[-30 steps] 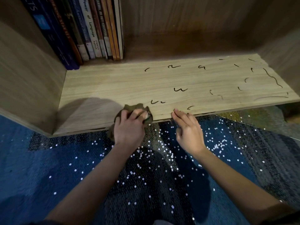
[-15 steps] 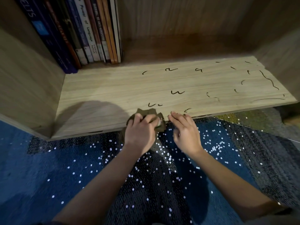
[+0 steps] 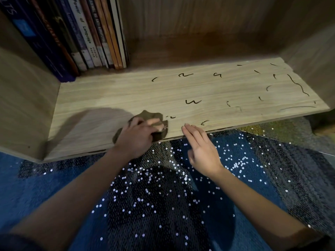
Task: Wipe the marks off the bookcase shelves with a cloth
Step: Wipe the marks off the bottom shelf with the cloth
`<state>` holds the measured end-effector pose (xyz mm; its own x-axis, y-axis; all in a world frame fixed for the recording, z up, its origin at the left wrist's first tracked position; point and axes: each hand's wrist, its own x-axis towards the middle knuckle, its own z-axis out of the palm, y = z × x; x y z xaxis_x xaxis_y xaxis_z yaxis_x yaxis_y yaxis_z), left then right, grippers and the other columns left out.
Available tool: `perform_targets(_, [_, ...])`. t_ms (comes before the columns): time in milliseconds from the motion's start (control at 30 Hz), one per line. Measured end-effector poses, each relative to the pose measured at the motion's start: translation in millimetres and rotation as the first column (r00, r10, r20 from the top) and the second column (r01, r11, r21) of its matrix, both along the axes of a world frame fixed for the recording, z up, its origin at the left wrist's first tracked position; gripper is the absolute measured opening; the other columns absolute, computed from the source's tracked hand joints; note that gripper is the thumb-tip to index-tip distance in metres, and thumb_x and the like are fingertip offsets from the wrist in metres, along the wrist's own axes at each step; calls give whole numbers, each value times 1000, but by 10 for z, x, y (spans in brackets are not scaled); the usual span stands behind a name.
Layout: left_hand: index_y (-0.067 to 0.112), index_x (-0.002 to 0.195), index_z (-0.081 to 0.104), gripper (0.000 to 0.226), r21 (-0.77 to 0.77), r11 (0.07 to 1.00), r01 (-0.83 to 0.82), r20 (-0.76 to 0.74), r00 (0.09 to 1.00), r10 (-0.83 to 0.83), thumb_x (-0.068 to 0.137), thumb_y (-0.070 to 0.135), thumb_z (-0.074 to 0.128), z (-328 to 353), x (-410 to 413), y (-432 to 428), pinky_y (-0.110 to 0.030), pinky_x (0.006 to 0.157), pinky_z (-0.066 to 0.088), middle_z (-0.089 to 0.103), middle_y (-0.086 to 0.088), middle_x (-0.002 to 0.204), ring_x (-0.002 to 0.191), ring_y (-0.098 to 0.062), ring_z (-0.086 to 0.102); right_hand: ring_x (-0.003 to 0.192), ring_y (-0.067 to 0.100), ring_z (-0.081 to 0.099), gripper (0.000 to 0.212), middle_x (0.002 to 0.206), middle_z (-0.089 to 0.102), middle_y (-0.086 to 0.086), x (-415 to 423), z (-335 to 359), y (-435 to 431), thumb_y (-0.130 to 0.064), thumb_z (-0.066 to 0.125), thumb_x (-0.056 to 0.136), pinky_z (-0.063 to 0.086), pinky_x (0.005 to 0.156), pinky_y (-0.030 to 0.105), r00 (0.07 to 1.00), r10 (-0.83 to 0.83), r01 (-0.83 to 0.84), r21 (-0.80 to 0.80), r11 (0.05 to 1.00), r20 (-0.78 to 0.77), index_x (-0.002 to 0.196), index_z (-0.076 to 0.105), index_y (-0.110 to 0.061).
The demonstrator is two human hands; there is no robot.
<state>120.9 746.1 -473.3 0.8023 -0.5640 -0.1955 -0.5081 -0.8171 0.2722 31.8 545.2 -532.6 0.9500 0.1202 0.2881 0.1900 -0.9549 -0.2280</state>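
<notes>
The light wooden bottom shelf (image 3: 112,98) of the bookcase carries several black squiggle marks (image 3: 193,102) across its middle and right part. My left hand (image 3: 137,136) presses a crumpled brown cloth (image 3: 150,115) onto the shelf near its front edge, just left of a small faint mark (image 3: 171,117). My right hand (image 3: 201,149) is flat and holds nothing, its fingertips resting on the shelf's front edge next to another mark (image 3: 204,122).
A row of upright books (image 3: 87,33) fills the back left of the shelf. The bookcase's side walls (image 3: 23,98) close in on left and right. Below the shelf lies blue carpet (image 3: 36,180) scattered with white dots.
My left hand has slid the cloth rightward and onto the shelf, over the mark near the front edge, which is now mostly gone. My right hand stays at the edge.
</notes>
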Motion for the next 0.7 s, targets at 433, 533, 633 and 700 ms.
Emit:
perform_targets(433, [39,141,33,51,-19,1000,-1,-12,1000,0,96,15,37,16,67,-138,-49,109,20,18,19,153,135,-22,16,120,24,39,59,134,49,8,38,-24,-48,-10,36,76,42,101,38,999,25,-28,77,997,33,135,43,-4])
perform_targets(533, [40,140,33,55,-7,993,-121,-52,991,120,93,14,40,29,269,-121,-55,110,19,16,18,154,138,-26,15,120,23,39,58,133,50,8,42,-33,-62,-10,34,77,44,99,38,998,31,-35,96,995,51,134,44,-4])
perform_targets(633, [40,138,37,64,-43,989,-138,-81,988,134,85,4,44,68,283,-486,-50,111,19,18,17,153,131,-22,21,119,24,39,58,132,50,9,42,-52,-30,-9,36,76,45,98,39,998,13,-20,124,992,58,133,45,-3])
perform_targets(700, [42,139,35,65,-57,997,-59,-35,998,57,88,2,40,77,160,-628,-43,108,23,18,20,152,124,-17,23,119,24,39,58,133,47,7,53,-66,-26,-8,37,76,43,100,40,998,11,-20,128,992,70,133,44,-4])
